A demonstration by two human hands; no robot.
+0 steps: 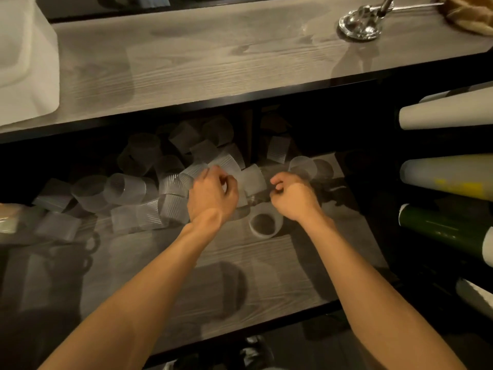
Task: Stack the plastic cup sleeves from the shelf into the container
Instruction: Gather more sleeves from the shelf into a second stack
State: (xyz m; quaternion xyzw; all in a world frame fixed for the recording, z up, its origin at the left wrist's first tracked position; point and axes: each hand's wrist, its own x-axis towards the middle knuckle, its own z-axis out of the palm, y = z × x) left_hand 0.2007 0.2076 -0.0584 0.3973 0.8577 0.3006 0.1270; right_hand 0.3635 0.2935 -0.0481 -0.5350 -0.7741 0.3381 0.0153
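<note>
Cup sleeves (pixel 128 188) loose on shelf (pixel 266 265); left hand (pixel 212 198), right hand (pixel 293 200) among them.

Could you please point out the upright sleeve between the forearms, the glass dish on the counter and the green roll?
upright sleeve (pixel 264 234): head view, near wall.
glass dish (pixel 358 25): head view, middle of bowl.
green roll (pixel 440 229): head view, middle of side.

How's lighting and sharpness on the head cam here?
Head view: countertop evenly lit; lower shelf dim, rear cup sleeves fading into shadow; left hand and right hand slightly blurred; glare on the metal stand base; wide-angle lens bows the shelf edges.
</note>
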